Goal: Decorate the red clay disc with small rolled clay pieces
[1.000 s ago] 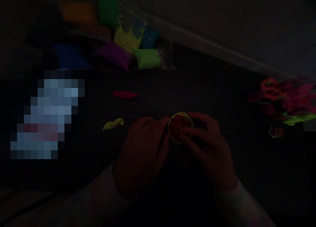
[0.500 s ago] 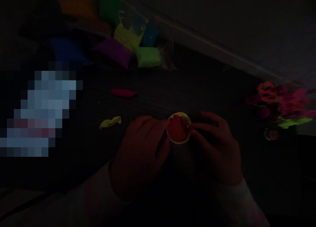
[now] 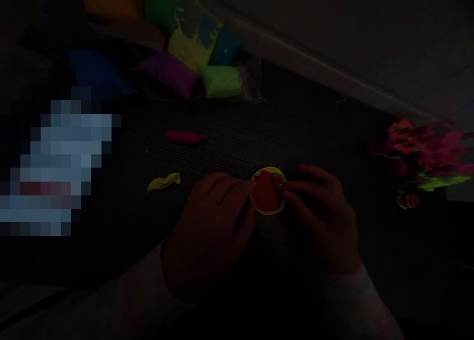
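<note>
A round red clay disc with a thin yellow rim lies between my hands in dim light, with small green and pink bits near its upper edge. My left hand holds the disc's left edge, thumb below and fingers curled. My right hand pinches at the right edge with thumb and index finger, over a small greenish bit; its other fingers are bent and raised. A twisted strip of yellow clay lies left of my left hand. Farther back rests a pink clay roll.
Bags of coloured clay, among them light green, purple and yellow, sit at the back left. Pink and orange clay flowers stand at the right, by a small clay piece. A blurred, bright screen-like patch is at the left.
The view has shifted slightly. My right thumb and index finger have moved a little inward over the disc's right edge. My left hand keeps its hold.
</note>
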The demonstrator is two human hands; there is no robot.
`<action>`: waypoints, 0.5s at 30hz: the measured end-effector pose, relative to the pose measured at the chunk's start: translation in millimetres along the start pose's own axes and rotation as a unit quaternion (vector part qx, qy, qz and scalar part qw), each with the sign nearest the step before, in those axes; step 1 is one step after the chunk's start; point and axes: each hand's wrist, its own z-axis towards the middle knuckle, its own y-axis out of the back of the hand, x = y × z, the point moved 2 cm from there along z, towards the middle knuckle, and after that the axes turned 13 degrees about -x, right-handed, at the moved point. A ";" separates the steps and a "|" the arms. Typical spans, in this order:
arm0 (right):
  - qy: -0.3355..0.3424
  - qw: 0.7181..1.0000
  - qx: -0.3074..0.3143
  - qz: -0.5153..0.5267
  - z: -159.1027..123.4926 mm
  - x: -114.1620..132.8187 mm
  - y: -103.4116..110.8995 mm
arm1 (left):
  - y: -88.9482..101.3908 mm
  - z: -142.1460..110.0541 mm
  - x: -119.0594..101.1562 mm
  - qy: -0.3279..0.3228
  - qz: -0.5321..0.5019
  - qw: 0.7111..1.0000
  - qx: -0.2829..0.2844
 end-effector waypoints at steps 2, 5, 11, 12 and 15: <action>0.004 1.000 -0.002 -0.005 0.2 -0.1 -0.2 | 0.0 -0.1 0.0 0.001 0.001 1.000 0.001; 0.006 1.000 0.002 -0.014 0.8 -0.2 -0.3 | 0.3 -0.3 0.0 0.004 0.002 1.000 0.006; 0.006 1.000 -0.004 -0.005 0.8 -0.1 2.0 | -0.4 0.2 0.2 -0.001 0.001 1.000 0.001; 0.005 1.000 -0.006 -0.007 0.7 -0.1 2.5 | -0.7 0.2 0.5 -0.004 0.004 1.000 0.001; 0.000 1.000 -0.018 -0.010 0.3 -0.4 4.2 | -1.3 -0.4 0.3 -0.031 0.027 0.999 0.001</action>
